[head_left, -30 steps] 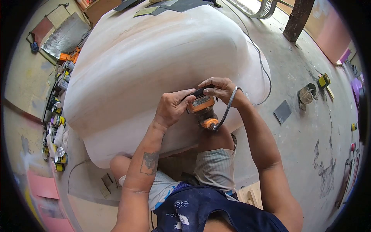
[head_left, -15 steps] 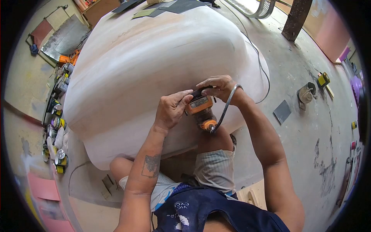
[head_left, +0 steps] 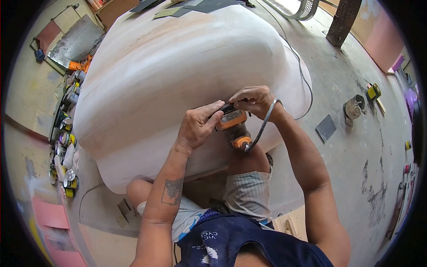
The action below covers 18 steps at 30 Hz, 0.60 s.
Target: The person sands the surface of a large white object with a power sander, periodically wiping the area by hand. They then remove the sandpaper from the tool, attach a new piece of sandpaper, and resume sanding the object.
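An orange and black electric sander (head_left: 233, 122) lies tilted over my right knee, its cord end toward me and its black pad (head_left: 229, 107) toward the large pale moulded shape. My left hand (head_left: 199, 122) grips the left side of the pad, thumb and fingers pressed together on it. On the pad's right side my right hand (head_left: 255, 101) pinches the edge with bent fingers. The sander's grey cord (head_left: 267, 118) loops up past my right wrist. Whether a sanding sheet sits on the pad's far face is hidden.
The smooth whitish shape (head_left: 178, 84) fills the middle, with dark sanding sheets (head_left: 200, 6) on top. Another dark sheet (head_left: 326, 128) lies on the floor to the right, near a bucket (head_left: 354, 107) and a yellow tin (head_left: 373, 91). Several tins (head_left: 66, 140) line the left wall.
Both hands and the sander have shifted very slightly to the right in the view. My fingers keep nearly the same hold on the pad.
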{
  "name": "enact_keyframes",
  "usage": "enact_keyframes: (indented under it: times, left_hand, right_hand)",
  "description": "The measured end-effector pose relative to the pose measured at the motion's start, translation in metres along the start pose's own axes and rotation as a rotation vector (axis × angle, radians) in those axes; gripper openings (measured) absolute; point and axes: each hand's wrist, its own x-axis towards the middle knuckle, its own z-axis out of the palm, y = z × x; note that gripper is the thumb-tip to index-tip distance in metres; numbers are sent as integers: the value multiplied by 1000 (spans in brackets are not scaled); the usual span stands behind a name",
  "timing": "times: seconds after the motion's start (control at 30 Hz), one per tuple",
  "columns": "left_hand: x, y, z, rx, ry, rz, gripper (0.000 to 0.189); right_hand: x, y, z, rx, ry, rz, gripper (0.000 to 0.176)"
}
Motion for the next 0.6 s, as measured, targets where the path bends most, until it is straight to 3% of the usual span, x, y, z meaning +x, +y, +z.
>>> enact_keyframes:
  times: [0.4, 0.53, 0.6]
  left_hand:
    - [-3, 4, 5, -119, 35, -154, 31]
    - [-2, -1, 5, -146, 50, -144, 32]
    - [-1, -3, 6, -133, 59, -131, 32]
  right_hand:
    - [0, -11, -6, -3, -30, -1, 14]
    - [4, -11, -16, -108, -97, -121, 17]
    - [4, -19, -17, -125, -92, -62, 16]
